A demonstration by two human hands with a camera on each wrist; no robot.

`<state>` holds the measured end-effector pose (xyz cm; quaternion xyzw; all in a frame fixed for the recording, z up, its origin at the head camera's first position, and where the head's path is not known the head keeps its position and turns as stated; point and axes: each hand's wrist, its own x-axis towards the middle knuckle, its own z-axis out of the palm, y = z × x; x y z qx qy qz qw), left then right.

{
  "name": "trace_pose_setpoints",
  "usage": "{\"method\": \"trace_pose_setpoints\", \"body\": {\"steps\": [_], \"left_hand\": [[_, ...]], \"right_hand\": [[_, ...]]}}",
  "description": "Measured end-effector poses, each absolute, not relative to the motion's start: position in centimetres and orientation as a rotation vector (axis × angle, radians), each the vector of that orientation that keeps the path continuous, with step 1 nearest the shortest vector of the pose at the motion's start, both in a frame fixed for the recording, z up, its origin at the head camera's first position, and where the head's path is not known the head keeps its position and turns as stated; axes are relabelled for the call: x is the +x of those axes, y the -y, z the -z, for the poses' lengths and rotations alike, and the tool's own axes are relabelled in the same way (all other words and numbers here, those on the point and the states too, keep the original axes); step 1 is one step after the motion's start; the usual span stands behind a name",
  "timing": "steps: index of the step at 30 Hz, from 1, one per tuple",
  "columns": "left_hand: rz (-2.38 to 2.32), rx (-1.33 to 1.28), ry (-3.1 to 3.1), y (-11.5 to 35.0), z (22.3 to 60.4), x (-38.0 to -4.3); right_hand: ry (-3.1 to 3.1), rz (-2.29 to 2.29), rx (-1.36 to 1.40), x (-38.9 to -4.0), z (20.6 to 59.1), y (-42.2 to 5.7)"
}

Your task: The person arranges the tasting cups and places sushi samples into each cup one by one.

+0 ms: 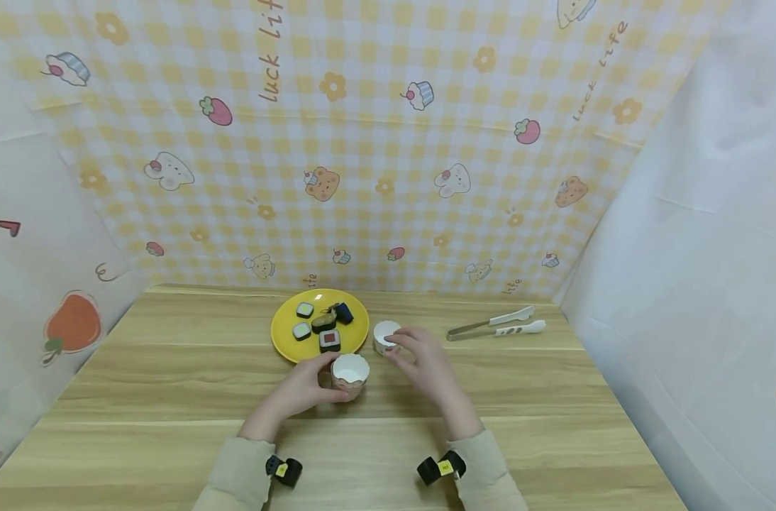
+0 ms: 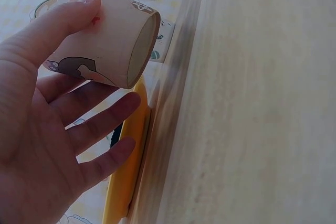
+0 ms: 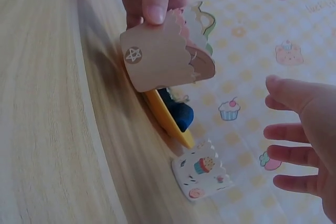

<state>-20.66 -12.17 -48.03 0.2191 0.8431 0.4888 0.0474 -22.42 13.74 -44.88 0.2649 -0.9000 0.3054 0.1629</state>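
Observation:
My left hand (image 1: 306, 387) holds a pinkish-beige paper baking cup (image 1: 349, 377) between thumb and fingers. In the right wrist view this baking cup (image 3: 155, 56) is tilted and raised off the table; a green-edged wavy rim shows at its mouth, and I cannot tell whether cups are nested. A white baking cup (image 3: 199, 174) with a cupcake print stands on the table right of the yellow plate. Close by it is my right hand (image 1: 423, 363), fingers spread and relaxed; the right wrist view shows this hand (image 3: 310, 140) apart from the cup and holding nothing.
The yellow plate (image 1: 286, 345) at the back centre carries several sushi pieces (image 1: 324, 323). Metal tongs (image 1: 496, 324) with white ends lie at the back right. A checked cloth (image 1: 388, 142) hangs behind the wooden table (image 1: 171, 397).

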Motion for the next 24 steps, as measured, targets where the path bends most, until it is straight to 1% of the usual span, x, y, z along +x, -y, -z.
{"method": "trace_pose_setpoints", "body": {"steps": [11, 17, 24], "left_hand": [[-1.496, 0.668, -2.562, 12.2, 48.1, -20.6], [-1.492, 0.659, -2.559, 12.2, 48.0, -20.4], [-1.503, 0.694, -2.543, 12.2, 48.1, -20.5]], "right_hand": [[2.531, -0.802, 0.972, -21.1, 44.0, -13.2], [2.521, -0.699, 1.063, -20.5, 44.2, -13.0], [2.426, -0.694, 1.175, -20.6, 45.0, -12.7]]}}
